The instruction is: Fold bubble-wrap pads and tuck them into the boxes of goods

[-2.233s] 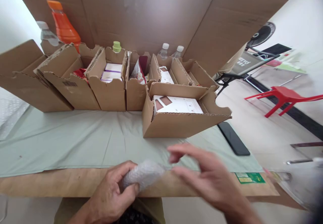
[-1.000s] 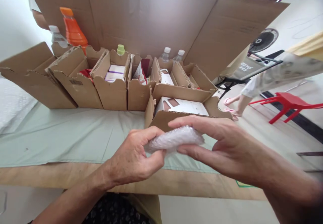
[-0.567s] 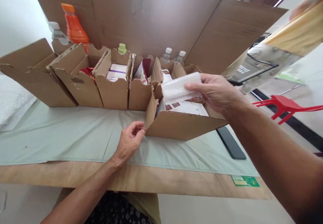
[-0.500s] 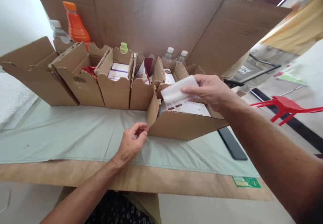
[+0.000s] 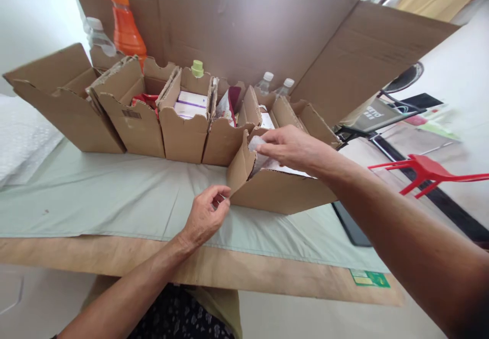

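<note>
Pale green cloth [image 5: 153, 201], loosely creased, covers most of a wooden tabletop [image 5: 126, 256] before a tall brown cardboard panel [image 5: 237, 23]. At the left end of an open brown cardboard box [image 5: 282, 194], a translucent bubble-wrap bundle [image 5: 256, 143] sits at the opening; how deep it reaches is hidden. The right hand [image 5: 288, 148] pinches it between thumb and fingers. Beside it in the box lies a flat white carton [image 5: 292, 170], largely covered by that hand. The left hand [image 5: 206, 214], apart from the right, is half curled at the box's near left corner; whether it presses the cardboard, I cannot tell.

Springy wrap could catch on the cut rim or jam against the carton, leaving the bundle proud of the opening. If the left hand is not bracing, a hard push might slide the box over the cloth, nudging the black phone [image 5: 349, 224] near its right end. Behind stands a row of brown cardboard bins [image 5: 183, 138].
</note>
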`<control>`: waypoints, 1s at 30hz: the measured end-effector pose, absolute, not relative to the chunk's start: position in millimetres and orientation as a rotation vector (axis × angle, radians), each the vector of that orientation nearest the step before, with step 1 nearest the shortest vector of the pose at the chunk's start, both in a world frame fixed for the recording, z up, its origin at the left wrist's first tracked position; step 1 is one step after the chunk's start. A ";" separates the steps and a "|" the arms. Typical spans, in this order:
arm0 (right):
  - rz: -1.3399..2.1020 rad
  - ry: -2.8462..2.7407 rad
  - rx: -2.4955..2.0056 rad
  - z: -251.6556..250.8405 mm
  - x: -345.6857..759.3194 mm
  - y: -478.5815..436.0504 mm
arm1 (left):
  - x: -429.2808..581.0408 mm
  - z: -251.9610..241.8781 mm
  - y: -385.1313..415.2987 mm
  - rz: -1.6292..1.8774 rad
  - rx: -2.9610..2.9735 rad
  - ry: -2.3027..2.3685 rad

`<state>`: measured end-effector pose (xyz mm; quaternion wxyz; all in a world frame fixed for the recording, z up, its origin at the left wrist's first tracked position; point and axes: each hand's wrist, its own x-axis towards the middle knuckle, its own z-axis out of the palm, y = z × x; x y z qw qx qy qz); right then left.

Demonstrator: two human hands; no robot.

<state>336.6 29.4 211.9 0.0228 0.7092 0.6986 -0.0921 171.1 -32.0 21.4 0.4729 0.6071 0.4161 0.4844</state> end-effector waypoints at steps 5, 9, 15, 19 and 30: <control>0.117 2.102 2.077 197.3 339.3 40.2 | 172.1 23.0 -32.6 1.210 1.564 1.005; 0.074 2.146 2.087 188.8 337.1 46.8 | 172.1 20.5 -32.1 1.219 1.608 1.005; -0.172 2.228 2.168 202.7 334.7 41.6 | 172.6 18.4 -34.6 1.218 1.684 0.982; -0.197 2.514 2.350 217.1 356.8 -1.3 | 170.1 21.6 -40.1 1.148 1.742 0.962; -0.114 1.824 3.844 90.5 470.3 -166.7 | 154.0 30.2 -37.2 1.023 1.633 1.095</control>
